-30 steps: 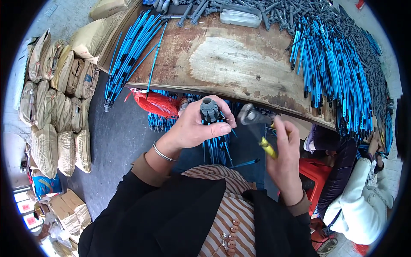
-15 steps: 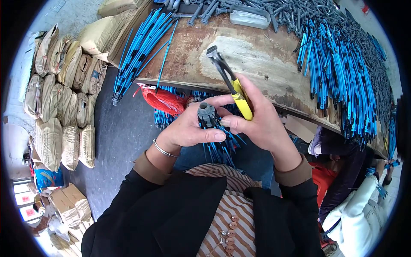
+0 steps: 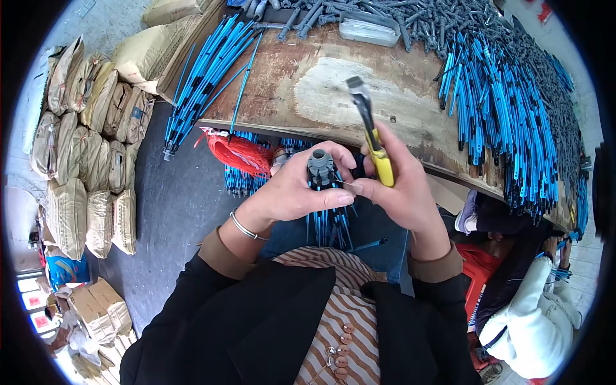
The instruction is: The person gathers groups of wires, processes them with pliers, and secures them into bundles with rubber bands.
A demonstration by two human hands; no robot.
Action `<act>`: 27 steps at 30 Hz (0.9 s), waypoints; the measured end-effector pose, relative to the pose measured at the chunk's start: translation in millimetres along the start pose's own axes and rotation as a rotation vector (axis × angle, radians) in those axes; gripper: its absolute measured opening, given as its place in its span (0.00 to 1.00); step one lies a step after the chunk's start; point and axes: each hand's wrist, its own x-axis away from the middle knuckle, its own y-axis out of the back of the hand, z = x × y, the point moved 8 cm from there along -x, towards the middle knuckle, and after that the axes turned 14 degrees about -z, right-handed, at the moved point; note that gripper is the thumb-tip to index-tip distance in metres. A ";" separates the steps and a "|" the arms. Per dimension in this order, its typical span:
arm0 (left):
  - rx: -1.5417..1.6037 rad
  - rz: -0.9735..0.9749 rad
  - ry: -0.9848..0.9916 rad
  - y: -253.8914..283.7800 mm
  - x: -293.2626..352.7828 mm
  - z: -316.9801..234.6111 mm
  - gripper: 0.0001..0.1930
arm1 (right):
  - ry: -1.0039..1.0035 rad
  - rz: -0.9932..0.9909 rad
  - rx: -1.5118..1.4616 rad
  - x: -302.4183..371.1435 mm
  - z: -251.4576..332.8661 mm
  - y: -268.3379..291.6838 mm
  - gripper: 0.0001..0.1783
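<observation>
My left hand [image 3: 298,192] is closed round a grey plastic hub [image 3: 320,163], its round opening facing up. Several blue and black rods [image 3: 328,224] hang from it below my fingers. In my right hand [image 3: 401,183] are yellow-handled pliers [image 3: 380,163], their dark handles wrapped by my fingers and the metal head pointing up and away. My right thumb reaches toward the hub, close to my left thumb tip. Something thin shows between the two thumbs, too small to name. One rod [image 3: 369,244] sticks out to the right below my hands.
A worn wooden table [image 3: 276,96] lies ahead, with grey plastic parts [image 3: 443,25], a clear tray [image 3: 369,29] and blue rods [image 3: 507,115]. A finished-looking rod bundle [image 3: 205,77] leans at its left end. Red netting [image 3: 237,154] hangs below. Sacks [image 3: 96,147] stand left; a co-worker [image 3: 532,321] sits right.
The pliers have swung right and more upright in my right hand. The hub has shifted slightly right in my left hand, and one rod now sticks out sideways below.
</observation>
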 end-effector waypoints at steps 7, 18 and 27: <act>-0.128 0.003 0.008 -10.9 -7.3 0.1 0.21 | -0.089 -0.061 -0.084 -2.6 -6.8 10.8 0.39; -0.046 -0.079 0.058 9.1 -15.5 6.9 0.22 | -0.152 -0.200 0.096 21.5 -1.5 40.0 0.33; -0.108 -0.092 0.015 11.8 -17.7 4.1 0.25 | 0.874 -0.293 1.205 45.5 37.8 34.5 0.27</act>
